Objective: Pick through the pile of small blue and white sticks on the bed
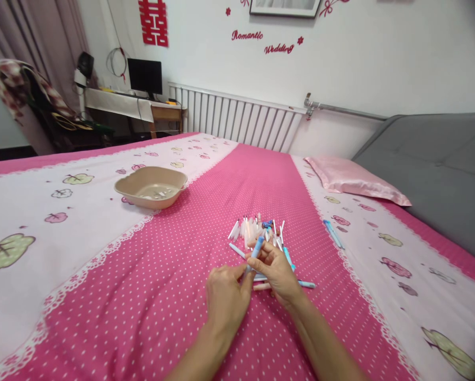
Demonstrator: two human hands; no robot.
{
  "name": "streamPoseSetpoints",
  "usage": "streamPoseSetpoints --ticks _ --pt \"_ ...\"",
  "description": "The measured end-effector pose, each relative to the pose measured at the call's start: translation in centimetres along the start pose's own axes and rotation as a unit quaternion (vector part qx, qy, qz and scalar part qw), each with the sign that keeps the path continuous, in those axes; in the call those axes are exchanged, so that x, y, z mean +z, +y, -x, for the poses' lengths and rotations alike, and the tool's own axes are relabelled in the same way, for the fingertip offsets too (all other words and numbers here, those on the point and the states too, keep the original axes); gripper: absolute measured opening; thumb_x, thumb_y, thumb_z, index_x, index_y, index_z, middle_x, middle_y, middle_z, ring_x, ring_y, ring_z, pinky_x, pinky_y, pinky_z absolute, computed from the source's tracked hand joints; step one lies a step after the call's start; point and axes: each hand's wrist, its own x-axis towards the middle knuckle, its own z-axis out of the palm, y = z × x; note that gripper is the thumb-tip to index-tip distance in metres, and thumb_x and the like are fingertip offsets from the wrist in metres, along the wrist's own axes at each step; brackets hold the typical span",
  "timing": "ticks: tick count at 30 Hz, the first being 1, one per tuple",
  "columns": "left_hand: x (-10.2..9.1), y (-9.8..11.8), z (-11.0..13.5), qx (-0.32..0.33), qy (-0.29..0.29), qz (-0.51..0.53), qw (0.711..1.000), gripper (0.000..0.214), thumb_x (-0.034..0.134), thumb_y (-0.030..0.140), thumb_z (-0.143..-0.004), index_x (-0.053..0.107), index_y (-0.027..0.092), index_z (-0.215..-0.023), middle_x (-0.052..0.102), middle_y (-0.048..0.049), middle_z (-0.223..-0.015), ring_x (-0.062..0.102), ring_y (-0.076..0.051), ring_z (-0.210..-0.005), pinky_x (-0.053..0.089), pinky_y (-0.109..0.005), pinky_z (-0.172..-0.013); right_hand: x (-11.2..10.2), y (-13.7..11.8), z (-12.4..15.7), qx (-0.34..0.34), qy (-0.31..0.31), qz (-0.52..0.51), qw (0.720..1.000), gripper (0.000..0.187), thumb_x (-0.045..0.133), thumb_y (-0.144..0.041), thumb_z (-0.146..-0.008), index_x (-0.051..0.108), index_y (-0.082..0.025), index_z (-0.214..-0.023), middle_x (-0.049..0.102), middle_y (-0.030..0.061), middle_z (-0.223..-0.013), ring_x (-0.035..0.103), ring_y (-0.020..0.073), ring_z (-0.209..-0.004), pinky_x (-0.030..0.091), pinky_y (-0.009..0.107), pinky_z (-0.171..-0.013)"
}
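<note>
Between both hands, a blue pen is held tilted, its darker blue end up and away from me. My left hand pinches its lower end with thumb and fingers. My right hand grips it higher up, thumb along the barrel. Just beyond the hands lies a loose pile of pen parts, with whitish tubes, thin refills and some blue pieces. A light blue pen piece rests left of the right fingers, and another blue pen pokes out right of the right wrist.
A beige plastic basin with a few small pale pieces inside stands at left on the pink bedspread. Light blue pens lie apart on the right. Farther off are a pink pillow, a grey headboard and a white radiator.
</note>
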Motion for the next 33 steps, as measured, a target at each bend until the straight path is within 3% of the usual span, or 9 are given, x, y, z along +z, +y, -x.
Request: streamPoseSetpoints --ticks 14,17,21,26,33 --pt "0.2 0.1 0.0 -0.055 0.019 0.033 0.998 0.022 0.055 0.038 -0.078 0.065 0.020 -0.069 0.066 -0.0013 -0.067 0.055 -0.015 -0.064 0.030 -0.024 -0.059 0.2 -0.4 0.4 0.023 -0.004 0.035 0.999 0.052 0.080 -0.041 -0.057 0.059 -0.023 -0.101 0.062 -0.0008 -0.081 0.058 0.0135 -0.062 0.045 0.017 -0.039" --pt "0.0 0.1 -0.1 -0.055 0.020 0.066 0.996 0.022 0.052 0.037 -0.080 0.065 0.021 -0.075 0.066 -0.0008 -0.070 0.056 -0.015 -0.066 0.032 -0.024 -0.061 0.3 -0.7 0.3 0.004 -0.001 0.029 1.000 0.051 0.077 -0.043 -0.060 0.058 -0.024 -0.104 0.064 0.0016 -0.091 0.061 0.0163 -0.072 0.046 0.018 -0.042" --pt "-0.2 0.0 -0.4 -0.093 -0.001 0.145 0.985 0.023 0.049 0.038 -0.080 0.065 0.021 -0.078 0.066 -0.0001 -0.069 0.057 -0.015 -0.063 0.034 -0.024 -0.060 -0.7 -0.4 -0.6 -0.056 0.063 0.054 0.995 0.042 0.070 -0.045 -0.067 0.059 -0.023 -0.102 0.064 0.0060 -0.106 0.060 0.0221 -0.092 0.050 0.023 -0.051" --pt "0.0 -0.3 -0.7 -0.105 -0.015 0.180 0.978 0.026 0.044 0.038 -0.082 0.060 0.019 -0.074 0.061 0.0000 -0.064 0.055 -0.015 -0.061 0.033 -0.024 -0.058 -4.3 1.2 -2.9 -0.161 0.163 0.150 0.962 0.035 0.062 -0.042 -0.073 0.060 -0.018 -0.098 0.065 0.0096 -0.103 0.059 0.0220 -0.095 0.049 0.035 -0.079" --pt "0.4 -0.5 -0.5 -0.095 -0.047 0.132 0.985 0.024 0.040 0.033 -0.083 0.055 0.018 -0.071 0.056 -0.0004 -0.062 0.051 -0.015 -0.059 0.030 -0.025 -0.057 -8.1 2.9 -4.3 -0.192 0.232 0.350 0.887 0.040 0.048 -0.038 -0.079 0.058 -0.014 -0.109 0.064 0.0140 -0.107 0.059 0.0241 -0.096 0.045 0.040 -0.084"
